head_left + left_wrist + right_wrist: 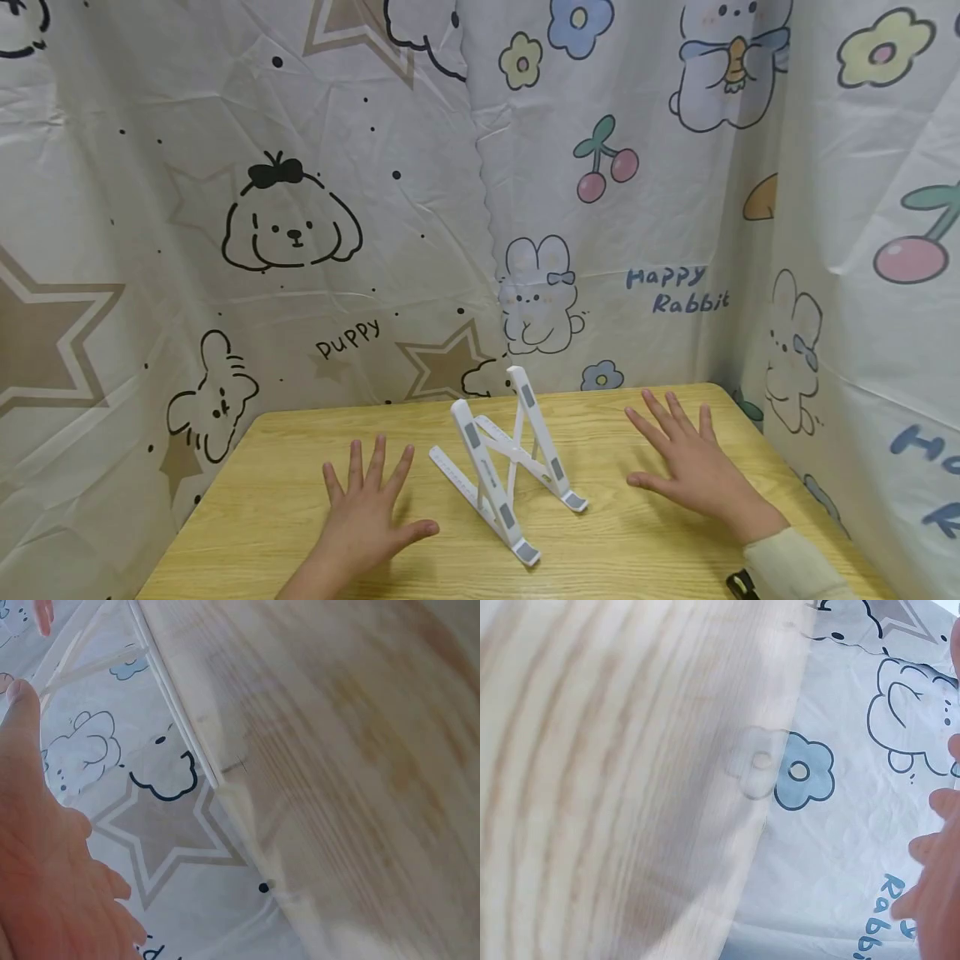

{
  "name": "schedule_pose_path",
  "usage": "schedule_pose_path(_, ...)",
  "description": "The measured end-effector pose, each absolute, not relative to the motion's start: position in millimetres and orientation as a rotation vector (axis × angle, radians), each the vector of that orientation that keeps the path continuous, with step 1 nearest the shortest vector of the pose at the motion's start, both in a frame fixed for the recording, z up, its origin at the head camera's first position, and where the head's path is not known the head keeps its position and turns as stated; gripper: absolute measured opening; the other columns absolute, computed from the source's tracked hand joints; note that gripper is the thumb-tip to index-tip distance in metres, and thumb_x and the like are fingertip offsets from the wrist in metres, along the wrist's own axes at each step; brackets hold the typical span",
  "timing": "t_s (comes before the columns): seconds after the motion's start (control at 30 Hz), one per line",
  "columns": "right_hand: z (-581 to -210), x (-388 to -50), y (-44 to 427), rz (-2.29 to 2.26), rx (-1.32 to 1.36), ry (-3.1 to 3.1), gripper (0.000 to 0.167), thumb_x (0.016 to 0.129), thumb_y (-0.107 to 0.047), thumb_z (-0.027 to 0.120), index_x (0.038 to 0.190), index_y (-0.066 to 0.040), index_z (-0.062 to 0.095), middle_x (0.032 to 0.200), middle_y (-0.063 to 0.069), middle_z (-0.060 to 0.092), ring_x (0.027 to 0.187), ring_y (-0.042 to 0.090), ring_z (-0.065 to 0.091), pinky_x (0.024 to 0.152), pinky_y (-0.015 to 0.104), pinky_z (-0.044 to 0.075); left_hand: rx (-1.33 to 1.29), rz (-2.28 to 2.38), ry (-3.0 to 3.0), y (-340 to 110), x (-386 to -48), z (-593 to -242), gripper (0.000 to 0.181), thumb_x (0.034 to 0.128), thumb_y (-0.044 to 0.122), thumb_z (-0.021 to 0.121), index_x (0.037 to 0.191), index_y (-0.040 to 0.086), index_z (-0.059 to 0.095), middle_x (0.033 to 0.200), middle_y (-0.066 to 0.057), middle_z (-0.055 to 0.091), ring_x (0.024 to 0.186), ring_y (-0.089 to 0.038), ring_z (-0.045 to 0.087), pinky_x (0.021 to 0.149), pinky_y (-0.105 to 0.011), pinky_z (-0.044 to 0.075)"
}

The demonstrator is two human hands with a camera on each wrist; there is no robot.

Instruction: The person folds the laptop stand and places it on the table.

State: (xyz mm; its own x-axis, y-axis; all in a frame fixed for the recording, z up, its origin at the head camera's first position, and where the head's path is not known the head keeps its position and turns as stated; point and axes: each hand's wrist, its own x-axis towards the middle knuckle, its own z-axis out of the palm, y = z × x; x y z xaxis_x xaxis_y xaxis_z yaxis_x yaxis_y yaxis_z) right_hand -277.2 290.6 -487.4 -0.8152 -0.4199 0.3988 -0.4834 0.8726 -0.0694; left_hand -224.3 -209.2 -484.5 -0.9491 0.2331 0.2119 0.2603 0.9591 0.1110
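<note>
A white folding laptop stand (491, 475) with grey pads stands unfolded on the wooden table (592, 550), its two slanted arms joined by crossed struts. To its left is my left hand (363, 512), fingers spread and straight, thumb pointing toward the stand without touching it. On the other side, my right hand (693, 471) also has its fingers spread apart, with a gap between it and the stand. Both hands hold nothing. In the left wrist view part of the stand (94, 664) shows beyond the left thumb. Only fingertips and the hand's edge (937, 892) appear in the right wrist view.
A white curtain (420, 233) printed with puppies, rabbits, stars and flowers hangs behind the table and along its sides. Near the right sleeve (798, 567) a dark strap-like object (742, 585) shows at the wrist.
</note>
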Motion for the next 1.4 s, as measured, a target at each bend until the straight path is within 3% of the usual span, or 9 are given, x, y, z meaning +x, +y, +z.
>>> schedule_pose_path(0.2, -486, -279, 291, 0.269, 0.703, -2.584, 0.094, 0.087, -0.064, 0.071, 0.162, -0.023, 0.031, 0.172, 0.007, 0.015, 0.157, 0.041, 0.010, 0.126, 0.059, -0.010, -0.349, -0.372, -2.983, -205, -223, -483, 0.104, 0.0841, 0.081, 0.058, 0.165, 0.028, 0.018, 0.170, -0.021, 0.006, 0.151, -0.057, -0.007, 0.106, -0.088, -0.005)
schedule_pose_path(0.5, -488, -279, 289, 0.382, 0.704, -2.572, 0.094, 0.086, -0.059, 0.075, 0.162, -0.022, 0.033, 0.170, 0.010, 0.023, 0.158, 0.036, 0.012, 0.128, 0.052, -0.007, -0.338, -0.547, -3.007, -194, -216, -481, 0.103, 0.0863, 0.076, 0.060, 0.165, 0.022, 0.021, 0.168, -0.025, 0.014, 0.150, -0.060, 0.001, 0.105, -0.089, 0.001)
schedule_pose_path(0.6, -488, -280, 288, 0.461, 0.689, -2.603, 0.094, 0.085, -0.056, 0.077, 0.162, -0.024, 0.033, 0.167, 0.013, 0.030, 0.154, 0.041, 0.022, 0.129, 0.053, 0.001, -0.360, -0.734, -3.011, -191, -213, -481, 0.100, 0.0901, 0.068, 0.063, 0.165, 0.019, 0.020, 0.166, -0.027, 0.020, 0.148, -0.062, 0.012, 0.104, -0.090, 0.009)
schedule_pose_path(0.7, -488, -281, 287, 0.545, 0.670, -2.646, 0.092, 0.086, -0.053, 0.078, 0.162, -0.027, 0.032, 0.164, 0.014, 0.035, 0.150, 0.045, 0.030, 0.125, 0.062, 0.016, -0.383, -0.928, -2.983, -187, -209, -480, 0.097, 0.0925, 0.060, 0.067, 0.164, 0.013, 0.022, 0.164, -0.029, 0.026, 0.145, -0.063, 0.021, 0.104, -0.089, 0.018)
schedule_pose_path(0.83, -488, -282, 287, 0.665, 0.652, -2.669, 0.091, 0.087, -0.054, 0.077, 0.161, -0.025, 0.033, 0.163, 0.015, 0.037, 0.146, 0.045, 0.036, 0.113, 0.072, 0.029, -0.382, -1.017, -2.936, -181, -207, -477, 0.097, 0.0912, 0.059, 0.069, 0.163, 0.009, 0.026, 0.162, -0.028, 0.031, 0.145, -0.061, 0.024, 0.109, -0.083, 0.021)
schedule_pose_path(1.1, -489, -281, 288, 0.864, 0.635, -2.683, 0.087, 0.089, -0.049, 0.077, 0.161, -0.022, 0.034, 0.161, 0.018, 0.039, 0.145, 0.049, 0.036, 0.108, 0.076, 0.033, -0.252, -1.083, -2.855, -171, -207, -477, 0.102, 0.0850, 0.069, 0.070, 0.158, 0.006, 0.036, 0.159, -0.026, 0.038, 0.145, -0.053, 0.033, 0.111, -0.073, 0.035)
schedule_pose_path(1.4, -489, -288, 286, 1.015, 0.658, -2.674, 0.075, 0.092, -0.035, 0.078, 0.156, -0.017, 0.043, 0.156, 0.016, 0.046, 0.142, 0.049, 0.041, 0.109, 0.073, 0.035, -0.095, -1.290, -2.722, -158, -202, -474, 0.093, 0.0834, 0.062, 0.076, 0.150, 0.006, 0.046, 0.151, -0.022, 0.050, 0.138, -0.046, 0.047, 0.108, -0.066, 0.043)
